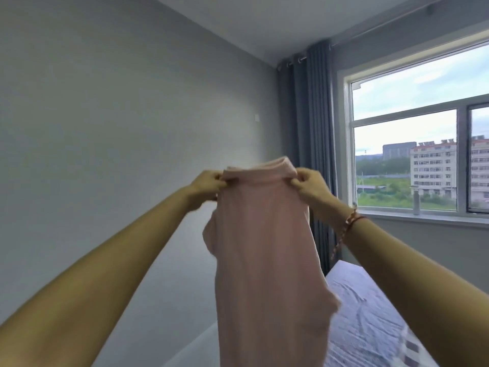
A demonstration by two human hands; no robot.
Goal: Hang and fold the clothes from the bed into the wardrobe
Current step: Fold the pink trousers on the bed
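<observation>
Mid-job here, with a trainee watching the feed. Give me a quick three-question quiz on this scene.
1. True or false: the left hand and the right hand each pinch the top edge of the pink garment.
2. The bracelet sits on: A) left wrist, B) right wrist, C) neither.
3. Fill in: the grey curtain is bunched in the room's ____.
Key: 1 true; 2 B; 3 corner.

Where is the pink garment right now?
The pink garment hangs mid-frame in the head view, its top pinched by the left hand and right hand, left of the bed.
</observation>
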